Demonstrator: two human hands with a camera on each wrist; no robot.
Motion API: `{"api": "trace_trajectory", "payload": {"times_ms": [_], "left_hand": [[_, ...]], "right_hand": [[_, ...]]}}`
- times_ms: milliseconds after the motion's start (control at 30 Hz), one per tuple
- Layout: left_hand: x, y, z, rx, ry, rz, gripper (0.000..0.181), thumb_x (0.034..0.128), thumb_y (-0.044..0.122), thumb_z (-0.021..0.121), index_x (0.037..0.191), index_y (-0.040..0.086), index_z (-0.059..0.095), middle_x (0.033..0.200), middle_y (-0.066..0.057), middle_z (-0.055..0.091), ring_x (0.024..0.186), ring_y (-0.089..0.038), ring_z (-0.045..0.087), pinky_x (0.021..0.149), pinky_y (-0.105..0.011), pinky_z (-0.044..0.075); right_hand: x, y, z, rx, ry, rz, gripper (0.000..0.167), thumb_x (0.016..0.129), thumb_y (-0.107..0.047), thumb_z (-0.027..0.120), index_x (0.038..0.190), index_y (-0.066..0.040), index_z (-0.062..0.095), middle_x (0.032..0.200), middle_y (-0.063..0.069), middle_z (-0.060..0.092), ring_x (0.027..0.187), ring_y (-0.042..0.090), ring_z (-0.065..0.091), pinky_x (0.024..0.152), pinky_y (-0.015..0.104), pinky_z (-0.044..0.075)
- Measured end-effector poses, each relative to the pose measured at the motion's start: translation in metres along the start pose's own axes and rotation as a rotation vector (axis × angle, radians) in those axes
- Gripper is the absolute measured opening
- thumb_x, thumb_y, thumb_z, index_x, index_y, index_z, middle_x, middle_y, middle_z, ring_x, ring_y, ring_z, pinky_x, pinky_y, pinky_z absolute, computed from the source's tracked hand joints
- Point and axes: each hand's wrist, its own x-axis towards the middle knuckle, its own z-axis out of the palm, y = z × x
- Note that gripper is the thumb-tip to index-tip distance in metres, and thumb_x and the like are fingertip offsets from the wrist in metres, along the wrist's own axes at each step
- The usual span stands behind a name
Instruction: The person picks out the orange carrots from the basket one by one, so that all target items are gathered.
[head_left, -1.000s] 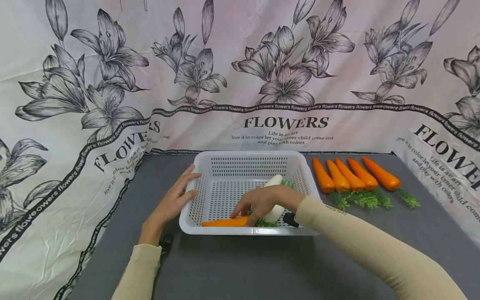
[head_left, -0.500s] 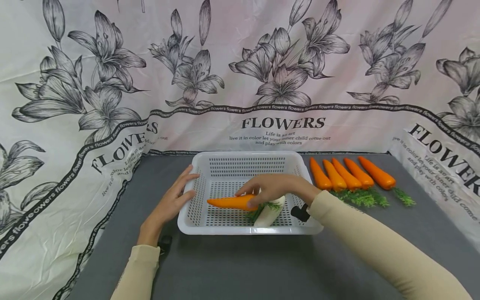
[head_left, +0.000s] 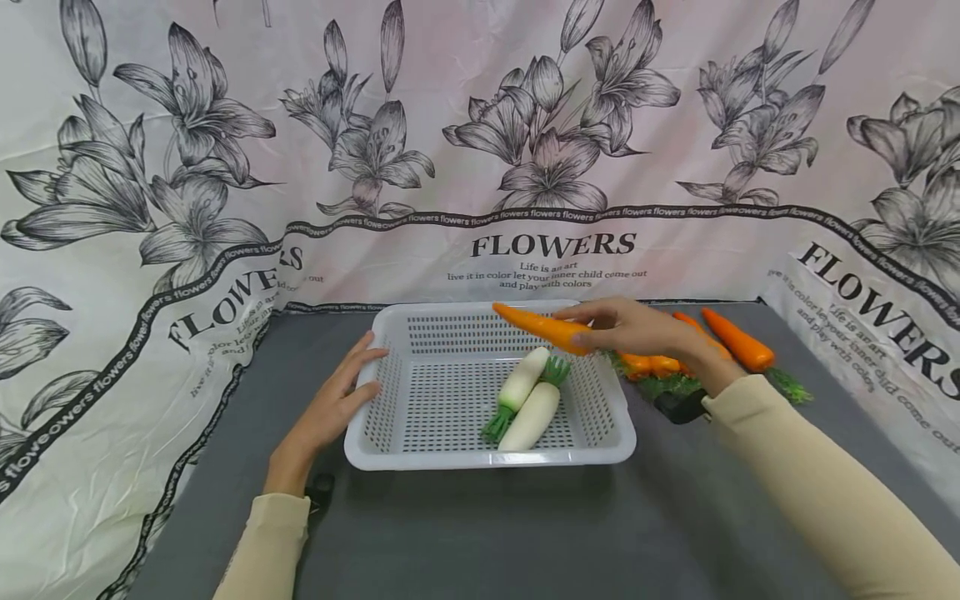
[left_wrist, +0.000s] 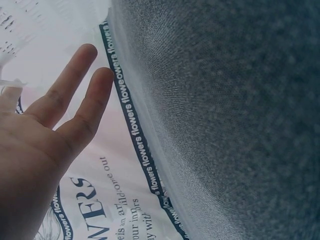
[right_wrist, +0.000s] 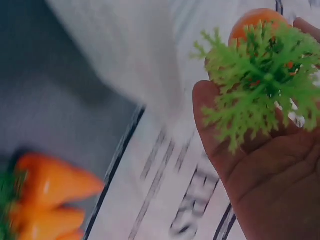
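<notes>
My right hand pinches an orange carrot above the right rear part of the white plastic basket, its thin end pointing left. In the right wrist view the carrot's green leafy top lies against the palm. Two white radishes with green tops lie side by side in the right half of the basket. My left hand rests at the basket's left rim, fingers spread and mostly straight; the left wrist view shows these fingers extended.
More carrots with leafy tops lie on the grey tabletop right of the basket, partly hidden by my right hand and wrist. A white flower-printed cloth stands behind the table and along both sides.
My right hand has lifted the carrot out of the basket and carried it up and to the right, uncovering both radishes. My left hand stays at the basket's left rim.
</notes>
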Motion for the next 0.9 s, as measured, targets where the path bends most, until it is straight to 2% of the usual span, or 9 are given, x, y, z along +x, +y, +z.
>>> {"api": "trace_trajectory", "payload": {"times_ms": [200, 300, 333, 400, 567, 767, 900], "left_hand": [[0.0, -0.002, -0.002, 0.005, 0.005, -0.007, 0.048, 0.1047, 0.014, 0.049, 0.152, 0.014, 0.043, 0.174, -0.006, 0.003, 0.158, -0.043, 0.01, 0.113, -0.069, 0.03], [0.0, -0.002, -0.003, 0.015, -0.001, 0.001, 0.048, 0.1046, 0.014, 0.05, 0.152, 0.013, 0.043, 0.174, -0.009, 0.004, 0.157, -0.045, 0.011, 0.112, -0.069, 0.032], [-0.001, -0.002, -0.004, 0.019, -0.003, 0.003, 0.048, 0.1045, 0.014, 0.05, 0.152, 0.013, 0.043, 0.174, -0.01, 0.004, 0.157, -0.046, 0.012, 0.111, -0.069, 0.033], [-0.001, -0.003, -0.005, 0.021, -0.005, 0.003, 0.048, 0.1044, 0.014, 0.05, 0.152, 0.012, 0.042, 0.173, -0.011, 0.004, 0.156, -0.047, 0.013, 0.11, -0.068, 0.035], [-0.002, -0.001, -0.006, 0.022, -0.003, -0.006, 0.048, 0.1048, 0.015, 0.049, 0.152, 0.013, 0.042, 0.174, -0.008, 0.003, 0.156, -0.047, 0.015, 0.108, -0.066, 0.037], [0.0, 0.001, -0.003, 0.016, -0.004, 0.0, 0.047, 0.1049, 0.014, 0.05, 0.152, 0.012, 0.043, 0.174, -0.01, 0.003, 0.157, -0.046, 0.012, 0.112, -0.067, 0.032], [-0.001, 0.001, 0.0, -0.001, -0.004, 0.011, 0.047, 0.1048, 0.013, 0.05, 0.151, 0.011, 0.043, 0.173, -0.011, 0.004, 0.157, -0.046, 0.011, 0.112, -0.068, 0.03]], "right_hand": [[-0.034, 0.04, -0.03, 0.015, 0.165, 0.112, 0.059, 0.103, -0.04, 0.058, 0.155, -0.017, 0.044, 0.133, 0.015, 0.065, 0.103, 0.026, 0.067, 0.085, 0.038, 0.055], [-0.054, 0.068, -0.037, -0.024, 0.253, 0.194, 0.064, 0.104, -0.044, 0.054, 0.159, -0.016, 0.037, 0.133, 0.022, 0.064, 0.106, 0.031, 0.065, 0.081, 0.038, 0.054], [-0.061, 0.078, -0.038, -0.048, 0.284, 0.224, 0.066, 0.104, -0.046, 0.054, 0.159, -0.015, 0.036, 0.136, 0.023, 0.061, 0.111, 0.033, 0.062, 0.081, 0.039, 0.053], [-0.072, 0.096, -0.04, -0.088, 0.342, 0.275, 0.067, 0.104, -0.046, 0.053, 0.159, -0.012, 0.034, 0.142, 0.029, 0.055, 0.117, 0.04, 0.058, 0.081, 0.045, 0.052], [-0.097, 0.136, -0.047, -0.155, 0.491, 0.325, 0.065, 0.107, -0.041, 0.048, 0.156, -0.001, 0.035, 0.142, 0.039, 0.046, 0.12, 0.053, 0.051, 0.085, 0.06, 0.049], [-0.122, 0.169, -0.053, -0.203, 0.604, 0.438, 0.065, 0.107, -0.039, 0.044, 0.155, 0.005, 0.033, 0.138, 0.042, 0.044, 0.113, 0.056, 0.049, 0.08, 0.063, 0.046], [-0.135, 0.186, -0.053, -0.27, 0.655, 0.468, 0.061, 0.106, -0.031, 0.045, 0.149, 0.012, 0.037, 0.139, 0.044, 0.042, 0.115, 0.058, 0.046, 0.09, 0.069, 0.04]]}}
